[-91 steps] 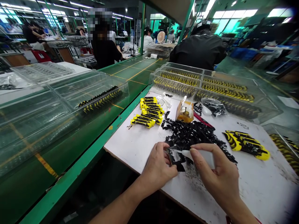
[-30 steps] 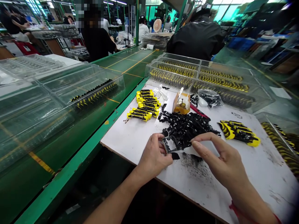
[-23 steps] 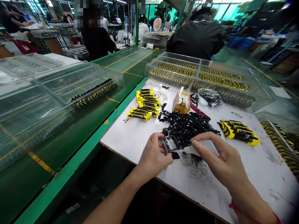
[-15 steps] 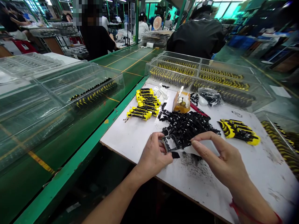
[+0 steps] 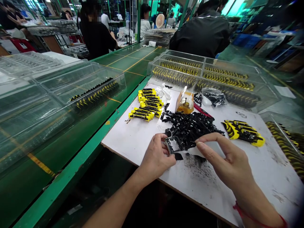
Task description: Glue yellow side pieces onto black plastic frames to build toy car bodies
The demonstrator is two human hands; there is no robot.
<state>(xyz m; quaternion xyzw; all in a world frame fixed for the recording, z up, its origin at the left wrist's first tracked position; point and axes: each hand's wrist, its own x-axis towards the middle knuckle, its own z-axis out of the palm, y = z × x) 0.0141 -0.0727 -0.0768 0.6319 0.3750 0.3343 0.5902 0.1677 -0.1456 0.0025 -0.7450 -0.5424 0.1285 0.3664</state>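
dark piece (image 5: 172, 145) sits between the left hand's (image 5: 157, 155) fingertips.

Smooth matt white tabletop (image 5: 137, 142) with a rough woodlike edge, glossy clear plastic trays (image 5: 261, 77), shiny black plastic-looking scraps (image 5: 194, 126), crinkled glossy clear bag (image 5: 215, 96), dark jacket (image 5: 201, 34) of smooth cloth with a slight sheen, glossy green-painted rail (image 5: 68, 171), apparently metal.

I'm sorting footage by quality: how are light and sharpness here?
Head view: windows wash out; pale streaks cross the clear left tray; the space beneath the white board is near black; the upper right corner darkens; piled black pieces blend together; the far background looks soft.
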